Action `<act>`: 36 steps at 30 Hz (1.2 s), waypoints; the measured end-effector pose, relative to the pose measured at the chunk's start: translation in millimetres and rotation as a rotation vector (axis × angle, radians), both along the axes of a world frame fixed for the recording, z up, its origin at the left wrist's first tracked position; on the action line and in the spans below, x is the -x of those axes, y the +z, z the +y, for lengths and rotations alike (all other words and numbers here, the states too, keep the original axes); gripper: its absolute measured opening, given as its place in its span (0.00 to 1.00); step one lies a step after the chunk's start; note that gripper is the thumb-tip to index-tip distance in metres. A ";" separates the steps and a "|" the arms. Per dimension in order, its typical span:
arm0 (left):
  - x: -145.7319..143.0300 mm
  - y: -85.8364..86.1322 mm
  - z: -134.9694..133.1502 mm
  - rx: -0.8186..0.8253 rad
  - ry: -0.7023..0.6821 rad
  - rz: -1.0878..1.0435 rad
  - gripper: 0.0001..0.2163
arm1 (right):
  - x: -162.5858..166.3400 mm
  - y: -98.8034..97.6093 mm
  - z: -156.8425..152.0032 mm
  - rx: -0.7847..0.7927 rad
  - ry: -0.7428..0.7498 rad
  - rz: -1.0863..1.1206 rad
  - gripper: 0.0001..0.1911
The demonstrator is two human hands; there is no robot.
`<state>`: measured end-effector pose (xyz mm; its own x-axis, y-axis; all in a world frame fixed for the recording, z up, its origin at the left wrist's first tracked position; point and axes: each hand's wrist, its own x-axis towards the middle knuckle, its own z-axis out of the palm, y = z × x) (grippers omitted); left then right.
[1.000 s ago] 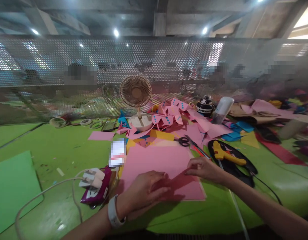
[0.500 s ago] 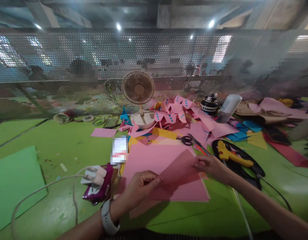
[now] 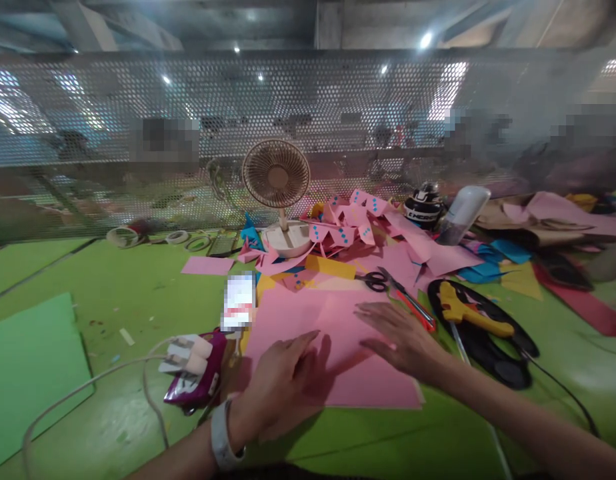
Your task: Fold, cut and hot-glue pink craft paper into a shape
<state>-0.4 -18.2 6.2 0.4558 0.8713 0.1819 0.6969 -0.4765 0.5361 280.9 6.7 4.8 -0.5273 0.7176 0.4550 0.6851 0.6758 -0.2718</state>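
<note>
Your right hand (image 3: 403, 340) is spread open over pink paper (image 3: 333, 313); cannot tell whether your left hand (image 3: 273, 380) grips. Black tray (image 3: 513, 375), right, holds a yellow glue gun (image 3: 469, 319).

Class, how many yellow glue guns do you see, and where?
1: the yellow glue gun lies on the black holder, to the right of the right hand. Others could be hidden under the paper heap.

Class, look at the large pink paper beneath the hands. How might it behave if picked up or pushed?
The pink paper is probably light and apt to sag, given its thin edge. It likely creases easily, since similar-looking pink cutouts behind it are bent. Pushed, it may slide, lying flat.
</note>
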 end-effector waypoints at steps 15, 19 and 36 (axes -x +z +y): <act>-9.2 25.2 9.9 -0.120 -0.138 0.413 0.11 | 7.3 -3.1 -2.0 0.385 0.228 -0.250 0.40; -11.7 12.8 13.7 -0.221 -0.269 0.355 0.25 | 10.2 -5.5 1.2 0.401 0.233 -0.241 0.40; 5.8 -38.0 27.8 -0.347 -0.399 0.365 0.38 | -2.1 -11.6 -3.8 0.406 0.166 -0.186 0.45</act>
